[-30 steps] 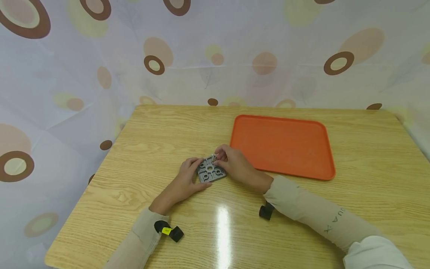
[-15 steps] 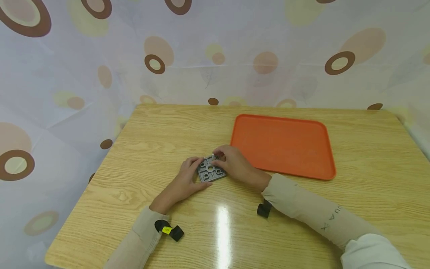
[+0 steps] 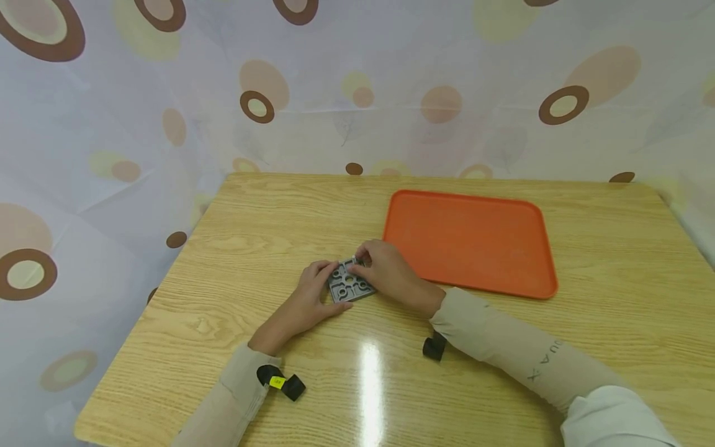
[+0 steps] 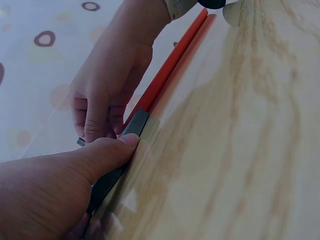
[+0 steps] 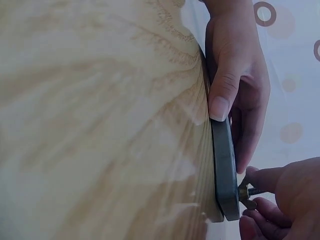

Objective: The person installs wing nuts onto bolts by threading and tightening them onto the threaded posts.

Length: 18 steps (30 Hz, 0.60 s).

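A square grey plate (image 3: 349,284) with several round holes and raised ribs lies on the table in the head view. My left hand (image 3: 307,304) grips it from the left, thumb on the near edge and fingers at the far left corner. At the far right corner, my right hand (image 3: 393,273) pinches a wing nut (image 5: 244,194) on a threaded bolt (image 5: 257,191) that stands out from the plate's face. The right wrist view shows the wing nut close against the plate, while in the head view the fingers mostly hide it.
An orange tray (image 3: 475,242) lies behind and to the right of my right hand. The wood-grain table (image 3: 268,217) reaches back to a patterned cloth (image 3: 402,136). A bright reflection crosses the table's near part.
My right wrist and forearm have shifted slightly left, and the right fingers have turned a little at the wing nut. The left hand and plate have stayed in place.
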{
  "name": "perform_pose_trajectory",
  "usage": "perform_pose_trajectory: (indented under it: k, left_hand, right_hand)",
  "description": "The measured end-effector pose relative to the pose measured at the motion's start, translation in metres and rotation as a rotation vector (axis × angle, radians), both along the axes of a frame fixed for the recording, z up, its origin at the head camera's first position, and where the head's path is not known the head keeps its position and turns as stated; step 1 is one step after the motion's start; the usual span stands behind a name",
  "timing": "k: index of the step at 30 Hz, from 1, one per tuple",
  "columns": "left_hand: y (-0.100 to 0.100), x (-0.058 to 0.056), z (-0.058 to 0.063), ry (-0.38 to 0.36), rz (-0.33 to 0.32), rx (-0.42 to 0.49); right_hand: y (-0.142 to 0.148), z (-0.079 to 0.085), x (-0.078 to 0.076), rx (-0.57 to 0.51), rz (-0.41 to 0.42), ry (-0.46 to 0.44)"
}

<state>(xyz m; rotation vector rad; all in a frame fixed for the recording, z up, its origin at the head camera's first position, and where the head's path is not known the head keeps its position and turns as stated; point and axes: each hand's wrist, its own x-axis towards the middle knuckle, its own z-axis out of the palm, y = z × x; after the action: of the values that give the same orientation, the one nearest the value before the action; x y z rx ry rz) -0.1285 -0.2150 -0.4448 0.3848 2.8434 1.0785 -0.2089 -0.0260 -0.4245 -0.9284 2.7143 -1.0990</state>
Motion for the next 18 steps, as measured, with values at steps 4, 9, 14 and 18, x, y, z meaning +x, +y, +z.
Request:
perform_pose_trajectory:
  k: [4, 9, 14, 18]
  left_hand:
    - [-0.0003, -0.0002, -0.0004, 0.006, -0.004, -0.009]
    - [-0.0005, -0.0007, -0.0012, 0.014, -0.009, -0.006]
    - [-0.0005, -0.0008, -0.0017, 0.016, -0.009, 0.004]
    - [-0.0007, -0.0008, -0.0021, 0.020, -0.010, 0.008]
  right_hand:
    - [-0.0021, 0.0007, 0.0010, 0.020, -0.020, 0.007]
    - [-0.0042, 0.0001, 0.0012, 0.037, -0.037, 0.022]
    - [-0.0065, -0.0001, 0.0008, 0.055, -0.049, 0.021]
    - [-0.0077, 0.0000, 0.0005, 0.056, -0.052, 0.017]
